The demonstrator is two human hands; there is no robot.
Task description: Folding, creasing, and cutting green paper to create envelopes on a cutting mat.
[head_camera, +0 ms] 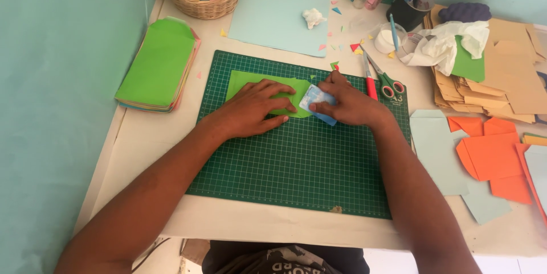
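Green paper: (250,83) lies flat on the cutting mat (296,166), at its upper left.
Left hand: (253,109) we press it open and flat on the sheet, pinning it.
Right hand: (350,103) we close it on a pale blue card (316,102) at the sheet's right edge.
Doing it well: we judge steady downward pressure and an even stroke along the edge keep the crease sharp.
Nearby: scissors (379,77) beside the right hand.

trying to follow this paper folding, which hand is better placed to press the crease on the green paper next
Probably the right hand: it already holds the light blue card at the green paper edge. The left hand lies flat on the paper, pinning it to the cutting mat.
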